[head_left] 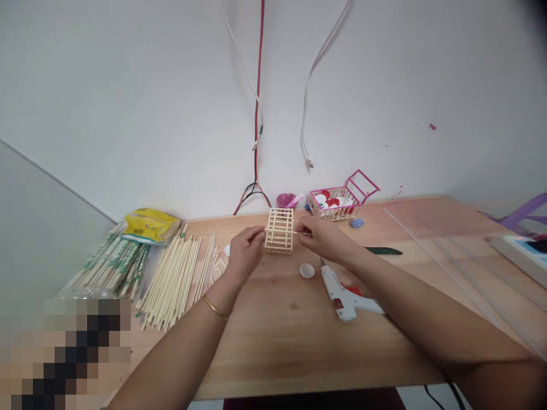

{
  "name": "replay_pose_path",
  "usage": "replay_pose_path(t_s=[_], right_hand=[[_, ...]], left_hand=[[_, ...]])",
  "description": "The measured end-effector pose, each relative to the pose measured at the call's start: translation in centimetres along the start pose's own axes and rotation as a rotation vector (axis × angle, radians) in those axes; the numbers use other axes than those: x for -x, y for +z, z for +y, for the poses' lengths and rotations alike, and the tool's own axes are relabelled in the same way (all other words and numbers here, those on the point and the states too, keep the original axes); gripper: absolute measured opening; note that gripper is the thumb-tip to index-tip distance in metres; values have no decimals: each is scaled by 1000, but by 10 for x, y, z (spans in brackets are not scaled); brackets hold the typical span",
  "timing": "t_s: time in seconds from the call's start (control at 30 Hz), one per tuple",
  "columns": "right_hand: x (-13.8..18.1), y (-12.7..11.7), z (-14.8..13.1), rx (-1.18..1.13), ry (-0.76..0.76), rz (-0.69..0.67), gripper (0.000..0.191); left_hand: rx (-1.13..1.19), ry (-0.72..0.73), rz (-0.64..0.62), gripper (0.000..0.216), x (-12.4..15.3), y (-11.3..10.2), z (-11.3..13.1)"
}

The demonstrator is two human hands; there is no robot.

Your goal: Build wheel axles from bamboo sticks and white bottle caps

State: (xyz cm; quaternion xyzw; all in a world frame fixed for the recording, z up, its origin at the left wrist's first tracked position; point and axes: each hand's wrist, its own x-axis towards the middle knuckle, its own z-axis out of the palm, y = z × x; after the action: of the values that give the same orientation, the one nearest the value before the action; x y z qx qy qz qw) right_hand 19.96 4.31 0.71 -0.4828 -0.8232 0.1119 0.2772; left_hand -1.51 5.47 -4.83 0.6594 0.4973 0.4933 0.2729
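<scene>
A small lattice basket (pixel 279 246) built of pale wooden sticks stands on the table between my hands. One thin wooden stick (pixel 282 231) lies crosswise over it and reaches out on both sides. My left hand (pixel 248 250) pinches its left end, with the fingertips close to the basket's side. At the opposite end, my right hand (pixel 318 234) has its fingers closed on the same stick. Whether either hand also touches the basket is hard to make out. Below my right forearm lies a white glue gun (pixel 339 296), and a small white cap (pixel 306 271) sits left of it.
Left are loose wooden sticks (pixel 171 279), bagged sticks (pixel 106 262) and a yellow packet (pixel 149 225). Against the wall stand a pink-rimmed stick cart (pixel 337 212) with red and white pieces and a pink container (pixel 285 199). A dark green blade (pixel 387 250) lies behind my right forearm.
</scene>
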Motion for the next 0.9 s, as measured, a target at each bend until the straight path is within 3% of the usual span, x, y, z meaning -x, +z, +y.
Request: replay_pose_path(t_s=[0.23,0.63,0.9], right_hand=[[-2,1,2,15,-43,20,13],[-3,4,3,33,-98,34,14],[-4,4,2,16,-87,36,14]], left_hand=[[125,-117,12,24,-2,3,-5],[155,-31,-64,25,-6,4,-8],[162,-72,-55,19,-6,4,-3]])
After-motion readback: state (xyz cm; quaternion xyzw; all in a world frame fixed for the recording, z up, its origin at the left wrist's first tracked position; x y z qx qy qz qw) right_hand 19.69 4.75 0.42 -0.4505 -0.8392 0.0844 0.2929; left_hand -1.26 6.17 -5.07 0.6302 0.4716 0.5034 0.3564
